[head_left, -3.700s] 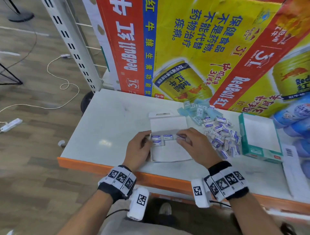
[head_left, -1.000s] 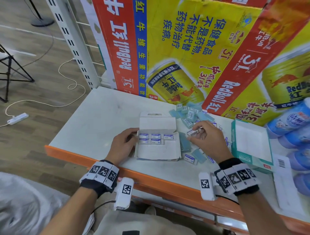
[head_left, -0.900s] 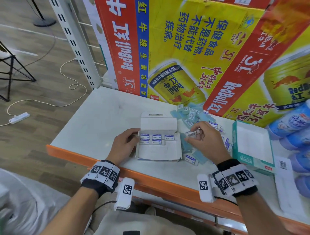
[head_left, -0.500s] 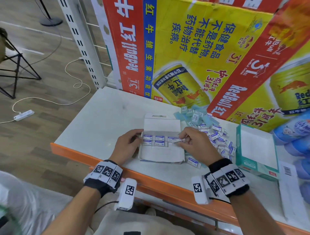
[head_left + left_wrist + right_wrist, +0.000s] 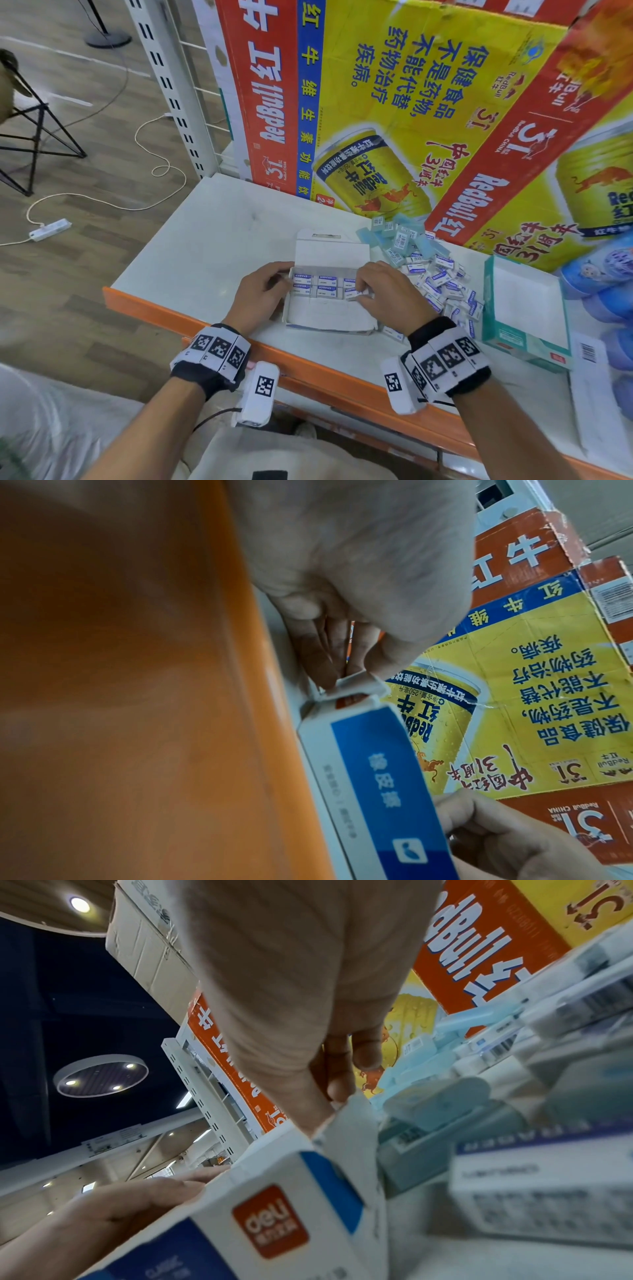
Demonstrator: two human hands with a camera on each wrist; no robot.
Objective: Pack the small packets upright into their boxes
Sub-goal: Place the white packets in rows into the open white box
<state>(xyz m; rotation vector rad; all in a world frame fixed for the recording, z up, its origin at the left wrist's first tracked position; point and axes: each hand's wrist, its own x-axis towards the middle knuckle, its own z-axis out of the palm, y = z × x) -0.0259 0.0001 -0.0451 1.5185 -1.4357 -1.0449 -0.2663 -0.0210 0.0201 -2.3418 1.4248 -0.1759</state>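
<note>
White table [image 5: 205, 246] edged orange, wood floor [image 5: 68, 308], left hand [image 5: 263, 294] gripping box [image 5: 329, 315], right hand [image 5: 387, 294] pinching packet [image 5: 354, 294]

My left hand [image 5: 262, 296] curls its fingers inward, while my right hand [image 5: 387, 298] pinches with bent fingertips.

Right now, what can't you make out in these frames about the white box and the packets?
- Head view: the right hand covers the right end of the packet rows in the open white cardboard box; whether it pinches a packet is unclear.
- Left wrist view: the left hand and the box's blue-striped wall hide the inside.
- Right wrist view: the loose pile of small white-and-blue packets is blurred, its print unreadable.
</note>
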